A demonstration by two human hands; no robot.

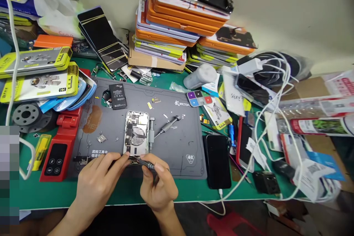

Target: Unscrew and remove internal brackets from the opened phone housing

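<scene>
An opened phone (136, 132) lies face down on the grey repair mat (177, 147), its insides showing. My left hand (96, 180) rests at the phone's near end, fingers pinched against its bottom edge. My right hand (159, 186) is closed round a small dark screwdriver (146, 163) whose tip points at the phone's bottom end. A second grey screwdriver (167, 126) lies on the mat to the phone's right. A removed black battery (118, 96) sits at the mat's far left. Tiny screws and metal parts are scattered over the mat.
A dark phone (217, 160) on a white cable lies right of the mat. A red tool (59, 147) stands at the mat's left. Stacked orange and yellow phone-case boxes (177, 18) fill the back. White cables (276, 92) and packets crowd the right side.
</scene>
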